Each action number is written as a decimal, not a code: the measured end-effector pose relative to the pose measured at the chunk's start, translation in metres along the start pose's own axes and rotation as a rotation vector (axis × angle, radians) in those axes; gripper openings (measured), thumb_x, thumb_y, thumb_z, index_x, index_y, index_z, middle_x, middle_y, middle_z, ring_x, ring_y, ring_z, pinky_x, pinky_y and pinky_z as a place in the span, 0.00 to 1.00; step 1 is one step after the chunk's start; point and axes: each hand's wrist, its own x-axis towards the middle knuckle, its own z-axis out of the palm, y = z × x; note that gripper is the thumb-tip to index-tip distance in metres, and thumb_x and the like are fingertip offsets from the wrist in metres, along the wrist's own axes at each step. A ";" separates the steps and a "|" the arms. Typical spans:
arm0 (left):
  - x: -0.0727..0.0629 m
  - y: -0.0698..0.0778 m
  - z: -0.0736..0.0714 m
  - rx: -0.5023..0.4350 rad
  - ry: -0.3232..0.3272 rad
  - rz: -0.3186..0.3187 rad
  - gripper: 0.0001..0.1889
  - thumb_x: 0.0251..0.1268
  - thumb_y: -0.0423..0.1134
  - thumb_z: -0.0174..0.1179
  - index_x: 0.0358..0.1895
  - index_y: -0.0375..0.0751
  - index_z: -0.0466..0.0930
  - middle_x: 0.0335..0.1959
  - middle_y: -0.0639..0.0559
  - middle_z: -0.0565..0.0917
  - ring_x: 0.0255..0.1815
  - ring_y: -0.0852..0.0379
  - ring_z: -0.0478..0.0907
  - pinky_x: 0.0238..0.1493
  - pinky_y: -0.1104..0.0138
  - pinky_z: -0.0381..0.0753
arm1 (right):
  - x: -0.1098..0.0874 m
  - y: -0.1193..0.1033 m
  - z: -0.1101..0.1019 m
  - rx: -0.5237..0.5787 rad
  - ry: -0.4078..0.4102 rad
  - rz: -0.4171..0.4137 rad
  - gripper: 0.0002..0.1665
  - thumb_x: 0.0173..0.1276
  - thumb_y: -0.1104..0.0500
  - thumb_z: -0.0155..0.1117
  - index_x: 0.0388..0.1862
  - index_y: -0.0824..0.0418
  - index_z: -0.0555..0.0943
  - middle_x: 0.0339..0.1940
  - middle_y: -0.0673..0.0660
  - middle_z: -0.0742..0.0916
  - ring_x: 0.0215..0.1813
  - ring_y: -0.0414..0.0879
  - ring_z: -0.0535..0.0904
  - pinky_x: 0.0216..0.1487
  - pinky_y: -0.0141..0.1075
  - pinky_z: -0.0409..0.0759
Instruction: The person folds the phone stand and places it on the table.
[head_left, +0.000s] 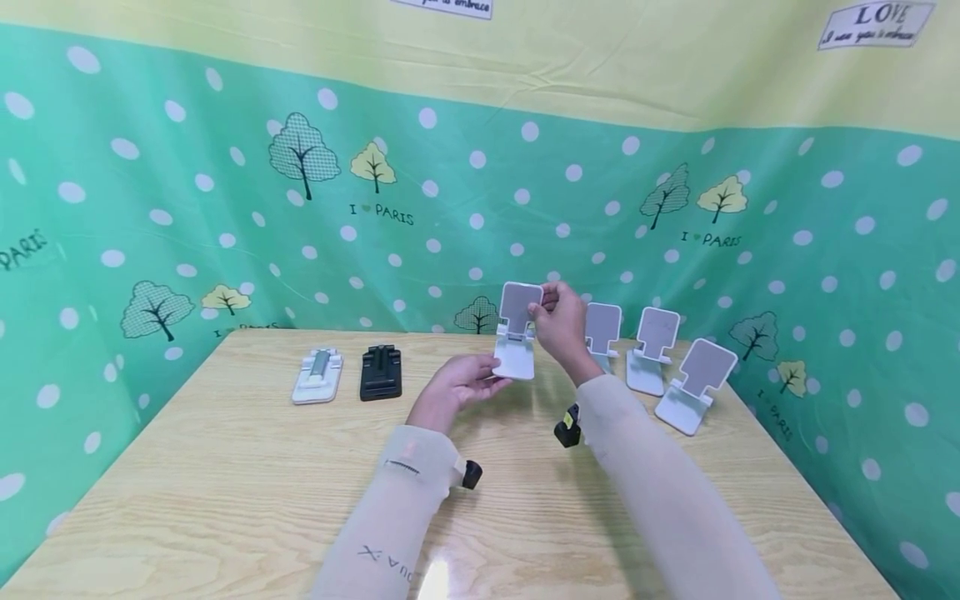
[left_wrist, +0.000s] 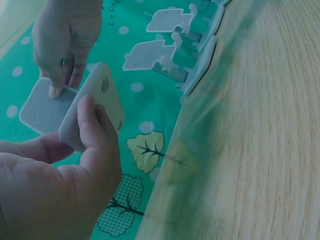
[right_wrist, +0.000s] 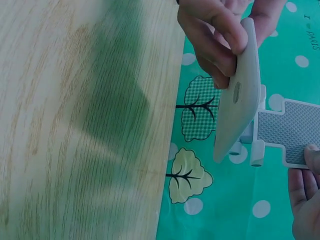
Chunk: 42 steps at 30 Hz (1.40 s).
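Both hands hold a white folding phone stand (head_left: 514,357) with a grey textured back plate, lifted off the table with its plate unfolded upward. My left hand (head_left: 467,382) grips the white base at its lower left edge, fingers beneath it. With thumb and fingers my right hand (head_left: 562,321) pinches the right edge of the grey plate (right_wrist: 295,131). The base's underside (right_wrist: 241,95) faces the right wrist camera. Directly right of the right hand stands an unfolded white stand (head_left: 603,325), its base partly hidden by that hand and wrist.
Two more unfolded white stands, a middle one (head_left: 657,333) and an outer one (head_left: 705,371), stand at the table's right. On the left lie a folded white stand (head_left: 318,379) and a folded black stand (head_left: 381,375). A green patterned curtain (head_left: 420,275) hangs behind the wooden table (head_left: 262,483).
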 end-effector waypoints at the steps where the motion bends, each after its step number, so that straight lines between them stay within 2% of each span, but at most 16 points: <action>1: 0.000 0.000 0.000 -0.002 0.000 0.000 0.24 0.73 0.23 0.53 0.70 0.25 0.66 0.66 0.28 0.73 0.65 0.38 0.74 0.54 0.63 0.88 | 0.000 0.000 0.000 -0.001 -0.001 -0.003 0.16 0.68 0.71 0.68 0.53 0.70 0.78 0.43 0.63 0.83 0.47 0.54 0.80 0.51 0.41 0.87; 6: -0.001 0.000 0.000 0.002 -0.007 -0.002 0.24 0.74 0.23 0.53 0.70 0.25 0.66 0.65 0.27 0.73 0.65 0.38 0.74 0.50 0.65 0.90 | -0.001 0.001 0.000 -0.011 0.001 0.000 0.15 0.68 0.71 0.67 0.52 0.69 0.77 0.44 0.63 0.83 0.48 0.54 0.80 0.52 0.41 0.86; 13: -0.002 0.000 0.000 0.023 0.008 0.015 0.24 0.73 0.23 0.53 0.70 0.24 0.66 0.66 0.27 0.73 0.67 0.36 0.73 0.57 0.61 0.87 | -0.001 0.001 -0.001 -0.065 -0.030 -0.058 0.15 0.69 0.71 0.67 0.52 0.69 0.77 0.43 0.63 0.83 0.47 0.54 0.81 0.52 0.42 0.87; 17: -0.004 -0.001 -0.001 0.058 0.041 0.031 0.23 0.72 0.21 0.52 0.69 0.23 0.67 0.65 0.28 0.74 0.67 0.35 0.73 0.60 0.58 0.86 | 0.000 -0.003 -0.003 -0.183 -0.080 -0.155 0.16 0.66 0.73 0.68 0.51 0.69 0.78 0.43 0.62 0.84 0.46 0.55 0.81 0.50 0.42 0.86; 23: -0.003 -0.002 -0.003 0.069 0.062 0.026 0.24 0.71 0.20 0.50 0.69 0.22 0.66 0.66 0.26 0.73 0.69 0.34 0.72 0.61 0.57 0.85 | 0.002 -0.020 -0.008 -0.397 -0.157 -0.358 0.13 0.68 0.74 0.64 0.51 0.70 0.83 0.46 0.63 0.85 0.50 0.56 0.81 0.52 0.44 0.87; 27: -0.001 -0.001 -0.003 0.055 0.071 0.016 0.24 0.71 0.20 0.50 0.70 0.22 0.66 0.67 0.26 0.73 0.68 0.35 0.72 0.59 0.59 0.86 | 0.003 -0.028 -0.009 -0.481 -0.187 -0.434 0.10 0.69 0.74 0.64 0.47 0.68 0.84 0.45 0.62 0.86 0.49 0.56 0.81 0.52 0.43 0.88; 33: 0.002 0.002 -0.003 -0.060 0.062 -0.006 0.25 0.73 0.21 0.48 0.72 0.23 0.61 0.69 0.26 0.69 0.71 0.36 0.70 0.61 0.61 0.83 | 0.003 -0.028 -0.009 -0.522 -0.224 -0.454 0.08 0.67 0.73 0.67 0.44 0.67 0.84 0.43 0.60 0.85 0.47 0.55 0.81 0.50 0.42 0.88; 42: 0.003 0.003 -0.004 -0.063 0.057 -0.015 0.25 0.73 0.21 0.49 0.71 0.21 0.62 0.68 0.25 0.70 0.70 0.36 0.71 0.61 0.61 0.84 | 0.001 -0.025 -0.007 -0.522 -0.234 -0.464 0.10 0.65 0.75 0.66 0.45 0.67 0.83 0.43 0.60 0.85 0.47 0.55 0.80 0.50 0.42 0.87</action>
